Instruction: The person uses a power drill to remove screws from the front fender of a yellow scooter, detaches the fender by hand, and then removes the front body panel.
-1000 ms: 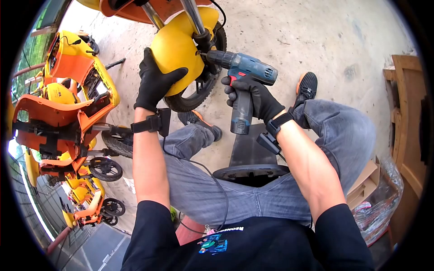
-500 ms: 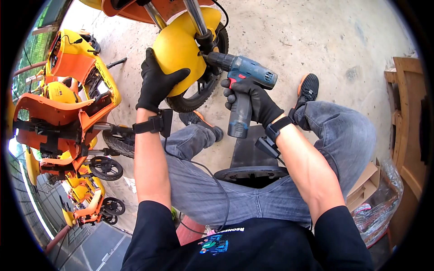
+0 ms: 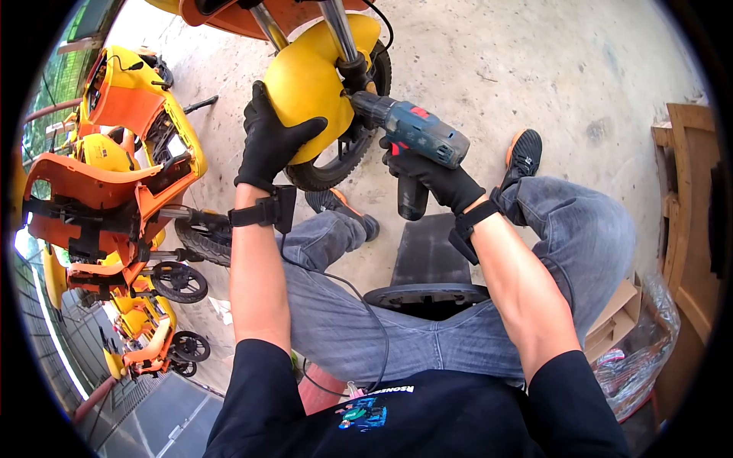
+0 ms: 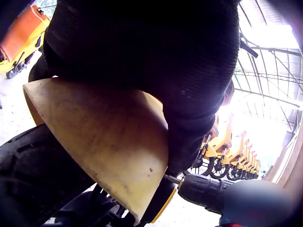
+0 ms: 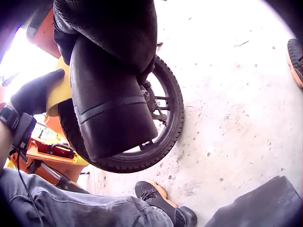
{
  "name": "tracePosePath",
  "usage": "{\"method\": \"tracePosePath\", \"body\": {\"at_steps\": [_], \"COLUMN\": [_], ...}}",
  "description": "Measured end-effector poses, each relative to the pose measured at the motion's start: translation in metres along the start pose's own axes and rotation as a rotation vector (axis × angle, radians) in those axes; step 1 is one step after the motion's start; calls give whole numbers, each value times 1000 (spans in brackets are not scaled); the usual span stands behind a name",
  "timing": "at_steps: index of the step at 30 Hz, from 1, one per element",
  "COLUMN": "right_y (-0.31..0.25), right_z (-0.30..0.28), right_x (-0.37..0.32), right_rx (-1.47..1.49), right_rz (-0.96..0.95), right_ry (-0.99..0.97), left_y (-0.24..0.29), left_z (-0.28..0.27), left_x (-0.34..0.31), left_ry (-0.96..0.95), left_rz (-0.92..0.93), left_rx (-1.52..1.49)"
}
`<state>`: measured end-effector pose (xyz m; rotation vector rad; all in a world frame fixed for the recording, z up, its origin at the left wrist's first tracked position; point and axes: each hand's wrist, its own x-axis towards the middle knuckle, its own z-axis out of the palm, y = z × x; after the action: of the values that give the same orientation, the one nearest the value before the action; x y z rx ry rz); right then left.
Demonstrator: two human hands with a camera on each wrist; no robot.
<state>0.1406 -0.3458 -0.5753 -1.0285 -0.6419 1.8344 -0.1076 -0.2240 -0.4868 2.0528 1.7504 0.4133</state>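
My gloved left hand (image 3: 275,141) holds the side of a yellow front fender (image 3: 301,80), its thumb spread across the near face. In my gloved right hand (image 3: 443,177) is a blue-and-black cordless drill (image 3: 427,133), gripped by its handle. The drill points left at the fender's right edge, beside the fork leg (image 3: 338,30). From the left wrist, a thin bit (image 4: 173,178) reaches from the black chuck (image 4: 203,191) to the edge of the fender. The drill's handle base (image 5: 113,109) covers part of the wheel (image 5: 176,109) in the right wrist view.
More yellow-and-orange bikes (image 3: 145,183) stand along the left. Close in front of the seated person is a black stand with a round rim (image 3: 427,291). A wooden crate (image 3: 691,214), a cardboard box (image 3: 615,317) and clear plastic wrapping (image 3: 645,359) lie at the right.
The drill has rolled and tilted in my right hand's grip: its rear end sits lower, its top shows more and its handle looks shorter. My left hand keeps its hold on the fender.
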Motion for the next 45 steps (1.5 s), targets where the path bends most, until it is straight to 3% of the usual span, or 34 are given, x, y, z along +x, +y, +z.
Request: {"method": "tracePosePath", "body": {"at_steps": [24, 37, 45], "right_y": [-22, -32, -33], "right_z": [-3, -11, -25], "right_x": [-10, -12, -11], "right_rx": [226, 263, 303], "right_rz": [178, 126, 182], "right_ry": [-27, -34, -5], "left_y": [-2, 9, 12], "left_z": [0, -2, 0], "left_x": [0, -4, -5], "left_ry": [19, 13, 56], "left_rz": [36, -46, 2], "left_rx": [0, 113, 127]}}
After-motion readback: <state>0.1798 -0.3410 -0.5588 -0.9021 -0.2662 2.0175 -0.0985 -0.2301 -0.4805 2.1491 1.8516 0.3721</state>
